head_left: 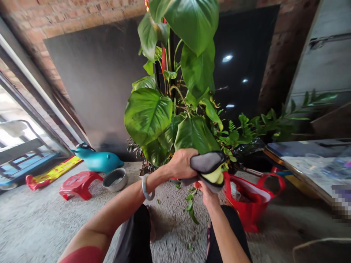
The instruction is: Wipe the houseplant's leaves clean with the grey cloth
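Between my hands is a bunched grey cleaning cloth (207, 162) with black edging and a yellow-green layer showing in its fold. My left hand (183, 163), with a pale bangle on its wrist, is closed around the cloth's left side from above. From below, my right hand (208, 193) grips the underside of the same bundle; some of its fingers are hidden. Just above and behind the cloth hangs a large glossy leaf (195, 136) of the tall potted plant (149, 113). Its lower tip is hidden by my hands, so I cannot tell whether the cloth touches it.
A red bag (248, 204) stands at my right, beside a cluttered table (298, 164). Leftward on the concrete floor are a metal bowl (115, 179), a red stool (79, 184) and a teal inflatable animal toy (100, 160). Dark panels (95, 80) lean against the brick wall.
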Demonstrator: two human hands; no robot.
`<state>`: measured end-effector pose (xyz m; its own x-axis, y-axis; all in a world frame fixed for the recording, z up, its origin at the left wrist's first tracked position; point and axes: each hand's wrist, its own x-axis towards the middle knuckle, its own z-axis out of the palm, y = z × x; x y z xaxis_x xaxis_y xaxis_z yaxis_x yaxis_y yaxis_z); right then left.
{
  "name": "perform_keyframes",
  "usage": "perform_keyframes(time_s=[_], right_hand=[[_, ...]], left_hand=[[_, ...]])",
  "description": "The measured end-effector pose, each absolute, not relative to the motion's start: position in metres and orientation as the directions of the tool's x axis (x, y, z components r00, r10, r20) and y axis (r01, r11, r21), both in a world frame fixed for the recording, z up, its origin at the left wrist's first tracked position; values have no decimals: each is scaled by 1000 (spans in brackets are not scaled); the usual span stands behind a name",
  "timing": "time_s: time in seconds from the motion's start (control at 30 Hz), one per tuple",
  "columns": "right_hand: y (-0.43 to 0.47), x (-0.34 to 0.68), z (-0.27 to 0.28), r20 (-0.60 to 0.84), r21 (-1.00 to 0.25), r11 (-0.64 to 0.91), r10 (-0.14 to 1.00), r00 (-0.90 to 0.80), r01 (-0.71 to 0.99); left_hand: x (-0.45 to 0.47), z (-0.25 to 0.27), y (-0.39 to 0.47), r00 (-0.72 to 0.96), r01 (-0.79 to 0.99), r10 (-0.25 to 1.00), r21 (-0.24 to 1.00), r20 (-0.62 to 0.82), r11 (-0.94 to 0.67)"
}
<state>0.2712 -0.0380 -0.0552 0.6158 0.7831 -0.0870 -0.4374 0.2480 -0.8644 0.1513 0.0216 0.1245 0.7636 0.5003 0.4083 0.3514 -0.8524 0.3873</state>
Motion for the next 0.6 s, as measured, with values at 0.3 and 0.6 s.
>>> perform_keyframes(time_s=[0.3, 0.6], right_hand=[[-38, 248, -48, -183, -846, 164, 805, 564, -508], [-68, 244, -76, -320, -823, 51, 781, 536, -565]], left_hand=[[245, 163, 67, 650, 445, 464, 194, 602, -874], [136, 89, 25, 821, 481, 559, 386, 117, -787]])
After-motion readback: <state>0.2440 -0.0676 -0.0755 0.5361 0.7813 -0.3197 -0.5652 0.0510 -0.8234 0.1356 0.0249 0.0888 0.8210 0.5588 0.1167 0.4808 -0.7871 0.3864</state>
